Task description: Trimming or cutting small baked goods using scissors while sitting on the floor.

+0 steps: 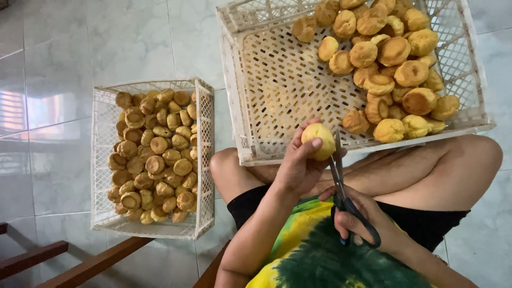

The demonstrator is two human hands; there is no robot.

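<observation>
My left hand [298, 165] holds a small round golden pastry puff [319, 140] between thumb and fingers above my crossed legs. My right hand [362, 216] grips black-handled scissors [341, 181], whose blades point up and touch the puff's right side. A large white lattice crate [277, 90] rests tilted on my knees, with several baked puffs [392, 64] heaped in its right half.
A smaller white lattice basket [101, 160] stands on the tiled floor at left, filled with several puffs [154, 154]. Brown wooden furniture rails [90, 264] cross the lower left. Pale glossy tiles [53, 64] surround everything.
</observation>
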